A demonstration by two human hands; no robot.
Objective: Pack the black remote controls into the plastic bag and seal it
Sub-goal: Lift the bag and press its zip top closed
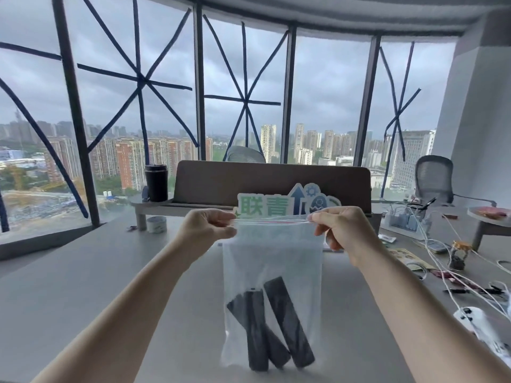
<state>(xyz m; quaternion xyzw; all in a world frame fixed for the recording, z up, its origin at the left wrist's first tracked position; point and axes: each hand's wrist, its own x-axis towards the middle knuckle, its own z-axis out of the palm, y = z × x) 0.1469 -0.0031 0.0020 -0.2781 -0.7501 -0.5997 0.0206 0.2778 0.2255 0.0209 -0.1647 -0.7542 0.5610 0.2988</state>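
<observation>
Tabletop [83, 286]: a wide grey surface filling the lower view; white cables [442, 261] and small clutter spread at 3 o'clock, a black cup [156, 183] stands at 10 o'clock.
Plastic bag [272, 261]: hangs upright at centre, held above the tabletop by its top edge; clear, lightly frosted, with a thin red line along the zip strip.
Remote controls [287, 322]: three black ones, as far as I can tell, inside the bag at its bottom, 6 o'clock, leaning and crossing each other.
Left hand [207, 226]: at 11 o'clock of the bag, fingers pinched together on the top left corner of the strip.
Right hand [343, 225]: at 1 o'clock of the bag, fingers pinched together on the top right corner, pulling the strip taut.
Stage: packing looks done; sealing is underway, though whether the strip is pressed shut along its length cannot be told.
Risk: the middle of the strip may stay open if only the ends are pressed.
Risk: the remotes' weight could pull a corner free and drop the bag.
</observation>
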